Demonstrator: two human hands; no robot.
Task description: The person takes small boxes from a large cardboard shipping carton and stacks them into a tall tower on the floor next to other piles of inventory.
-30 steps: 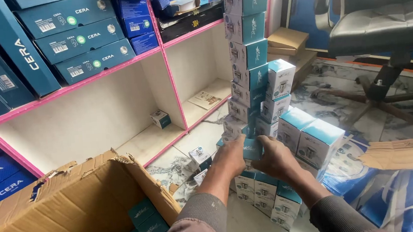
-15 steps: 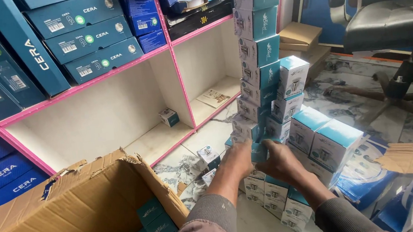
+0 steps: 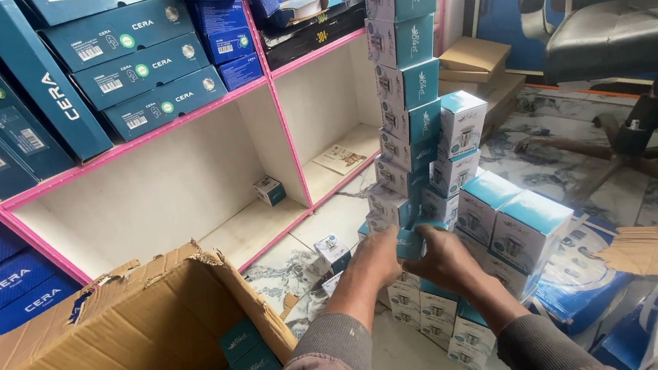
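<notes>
Head view: we grip the base of a tall leaning stack of teal-and-white boxes (image 3: 404, 101), left hand (image 3: 374, 258) and right hand (image 3: 444, 258) pressed around its lowest carton, steadying it. Left of the stack, an open cardboard carton (image 3: 122, 334); behind it, pink shelves (image 3: 188, 188). Next calls for a level lift.

Open shelf bay (image 3: 189, 196) left; box tower (image 3: 406, 116) right.

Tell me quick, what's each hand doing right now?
Left hand: closed on the small teal box low in the tall stack.
Right hand: gripping the same box.
</notes>
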